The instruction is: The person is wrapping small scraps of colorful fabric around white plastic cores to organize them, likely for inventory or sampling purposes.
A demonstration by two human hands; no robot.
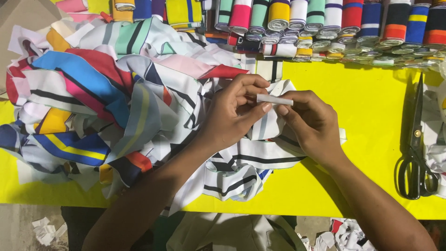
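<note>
Pinching a small white strip [274,99] between both hands above the yellow bench [371,107].

Head view: the left hand [232,114] comes in from the left, its grip pressed together on the strip's left end, thumb and fingertips closed. The right hand [312,122] meets it from the right, its grip pinching the other end. One strip, its long axis running left to right and nearly level, bridging the two hands, so neither is nearer. Under them lies a white striped fabric piece [246,162], and to the left a heap of coloured fabric scraps [93,93], too many to count. One pair of black scissors [413,153] rests well apart on the right, blades pointing away. Rolled striped trims [325,23] line the far edge, more than a dozen.
</note>
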